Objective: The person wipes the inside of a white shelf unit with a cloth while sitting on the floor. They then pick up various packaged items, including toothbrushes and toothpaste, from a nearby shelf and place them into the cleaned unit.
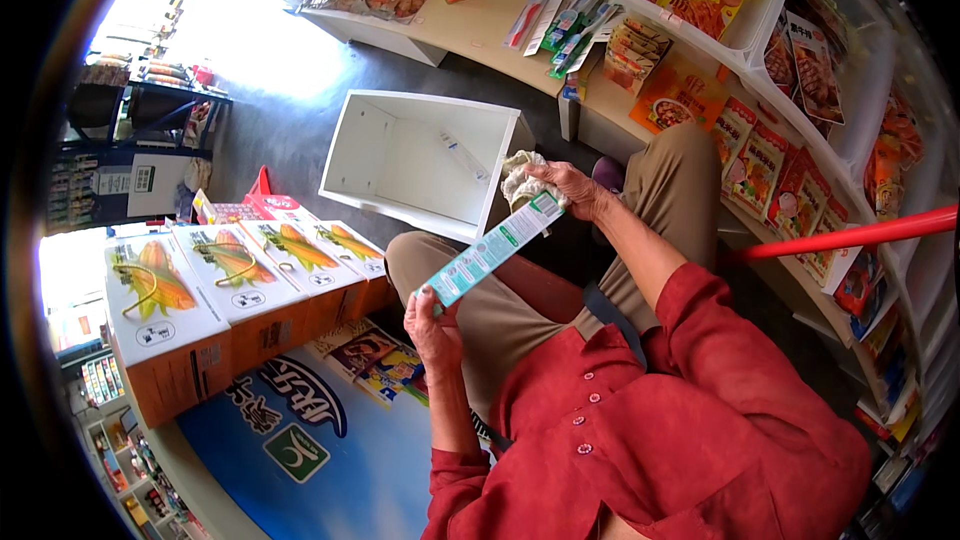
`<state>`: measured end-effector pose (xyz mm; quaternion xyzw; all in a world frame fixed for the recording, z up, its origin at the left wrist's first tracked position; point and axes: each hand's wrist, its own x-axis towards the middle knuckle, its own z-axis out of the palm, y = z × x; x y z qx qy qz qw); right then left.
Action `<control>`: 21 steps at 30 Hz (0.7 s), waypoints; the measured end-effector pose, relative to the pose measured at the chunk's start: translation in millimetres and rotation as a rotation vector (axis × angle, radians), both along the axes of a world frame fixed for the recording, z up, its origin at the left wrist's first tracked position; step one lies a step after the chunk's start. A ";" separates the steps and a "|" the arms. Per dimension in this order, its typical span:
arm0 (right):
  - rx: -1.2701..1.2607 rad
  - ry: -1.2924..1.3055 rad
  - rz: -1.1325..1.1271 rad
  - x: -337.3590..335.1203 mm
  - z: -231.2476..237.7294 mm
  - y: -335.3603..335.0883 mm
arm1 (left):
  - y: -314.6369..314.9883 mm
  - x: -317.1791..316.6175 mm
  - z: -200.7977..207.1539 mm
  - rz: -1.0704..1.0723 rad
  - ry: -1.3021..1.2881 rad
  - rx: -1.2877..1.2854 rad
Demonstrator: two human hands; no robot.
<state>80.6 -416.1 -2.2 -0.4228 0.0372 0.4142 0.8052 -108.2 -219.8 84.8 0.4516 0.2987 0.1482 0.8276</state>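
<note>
A long, narrow teal-and-white toothbrush package point(490, 253) slants across my lap, its printed back facing up. My left hand point(432, 328) pinches its lower end. At the barcode end, my right hand point(578, 190) is closed round the package edge and a crumpled off-white cloth point(522, 183). The cloth bunches under and beside the right fingers. Just beyond my hands, a white open box point(345, 155) stands tilted on the floor with a slim pale package point(464, 155) inside.
Corn-printed cartons point(170, 335) line the left, above a blue printed surface point(350, 460). Right of me, shelves hold seasoning packets point(760, 165), white bins point(745, 50) and hanging-card toothbrushes point(578, 35). A red pole point(850, 233) juts in from the right. Grey floor point(270, 110) lies ahead.
</note>
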 end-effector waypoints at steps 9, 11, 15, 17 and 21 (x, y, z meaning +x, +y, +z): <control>0.212 -0.270 0.168 -16.5 49.9 -2.5 | 24.9 13.2 -41.1 0.186 0.050 -0.040; 0.167 -0.253 0.183 -20.5 53.3 -8.0 | 18.2 28.4 -42.1 0.244 0.041 -0.140; 0.063 -0.302 0.106 -36.7 49.1 10.9 | 17.8 49.3 -54.7 0.296 -0.080 -0.238; 0.054 -0.371 0.069 -48.9 53.8 28.9 | 12.2 57.4 -62.5 0.301 -0.074 -0.188; -0.065 -0.605 0.242 -64.6 53.4 36.6 | -22.6 66.4 -71.5 0.213 0.028 0.153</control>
